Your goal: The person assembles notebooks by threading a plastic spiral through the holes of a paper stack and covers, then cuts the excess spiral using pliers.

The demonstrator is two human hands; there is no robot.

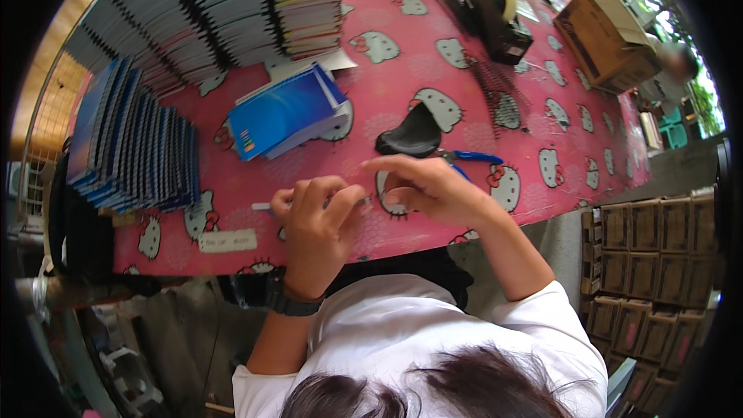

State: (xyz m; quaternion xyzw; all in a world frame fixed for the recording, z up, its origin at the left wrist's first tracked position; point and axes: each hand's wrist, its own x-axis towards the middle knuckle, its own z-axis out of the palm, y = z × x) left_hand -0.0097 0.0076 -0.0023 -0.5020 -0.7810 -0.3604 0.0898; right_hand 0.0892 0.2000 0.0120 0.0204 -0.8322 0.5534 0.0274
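Observation:
My left hand, with a black watch on its wrist, is closed just over the table's near side. A thin pen-like stick with a white end pokes out to its left; a small tip shows at the fingers' right, and the grip hides the middle. Close by on the right, my right hand has its index finger stretched and the thumb apart, with nothing visible in it. Just beyond it lie blue-handled pliers and a black curved piece. Blue-covered notebooks lie in a small pile past my left hand.
Stacked blue spiral notebooks stand at left, behind them tall rows of bound books. A paper label lies near the front edge. Black wire spirals, a tape dispenser and a cardboard box occupy the right side.

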